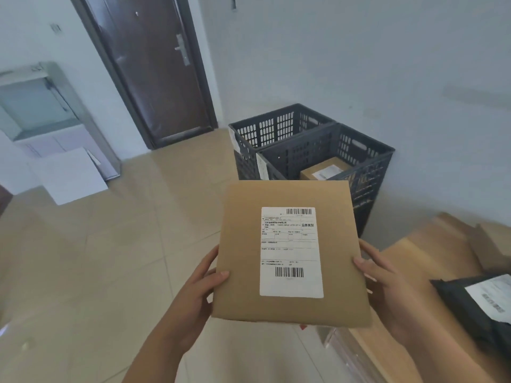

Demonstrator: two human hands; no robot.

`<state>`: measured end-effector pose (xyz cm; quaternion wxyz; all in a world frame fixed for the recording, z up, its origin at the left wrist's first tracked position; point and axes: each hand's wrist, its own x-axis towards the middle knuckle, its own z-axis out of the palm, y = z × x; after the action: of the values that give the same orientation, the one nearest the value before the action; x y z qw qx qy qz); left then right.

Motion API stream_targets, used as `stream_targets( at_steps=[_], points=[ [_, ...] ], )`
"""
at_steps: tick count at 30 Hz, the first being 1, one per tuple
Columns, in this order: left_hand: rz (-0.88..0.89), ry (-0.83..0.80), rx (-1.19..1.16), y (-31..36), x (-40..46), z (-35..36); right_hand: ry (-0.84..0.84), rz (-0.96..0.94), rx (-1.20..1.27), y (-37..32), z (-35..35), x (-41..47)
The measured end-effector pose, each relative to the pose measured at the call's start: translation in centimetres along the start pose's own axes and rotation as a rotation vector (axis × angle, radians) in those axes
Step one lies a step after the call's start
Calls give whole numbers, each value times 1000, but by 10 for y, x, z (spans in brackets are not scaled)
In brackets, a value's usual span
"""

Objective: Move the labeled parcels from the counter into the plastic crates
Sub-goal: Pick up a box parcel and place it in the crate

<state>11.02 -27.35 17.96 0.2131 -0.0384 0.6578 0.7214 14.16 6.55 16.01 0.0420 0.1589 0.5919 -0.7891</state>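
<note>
Head view: a flat cardboard parcel (pixel 290 252), white label up, sits at centre, held between both hands. The left hand (pixel 199 291) grips its edge at 9 o'clock, thumb curled on top; the right hand (pixel 387 283) clasps the edge at 3 o'clock. At 12 o'clock stand two dark plastic crates (pixel 312 145); the nearer holds a labeled box (pixel 323 170).

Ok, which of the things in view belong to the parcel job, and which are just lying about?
Part of the job:
- cardboard parcel, held by left hand and right hand
- two dark plastic crates: near crate with a labeled box inside, far crate
- black parcel on the counter

Lying about:
- white board on the floor
- metal cabinet
- door
</note>
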Motion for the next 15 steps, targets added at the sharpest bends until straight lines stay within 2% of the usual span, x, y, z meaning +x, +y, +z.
stream_targets(
  at_steps=[7,15],
  points=[
    [60,-46,28,23,40,-84,-25,-71,-56,-1,73,42],
    [33,-55,8,31,77,-151,1,12,-68,4,131,85]
  ],
)
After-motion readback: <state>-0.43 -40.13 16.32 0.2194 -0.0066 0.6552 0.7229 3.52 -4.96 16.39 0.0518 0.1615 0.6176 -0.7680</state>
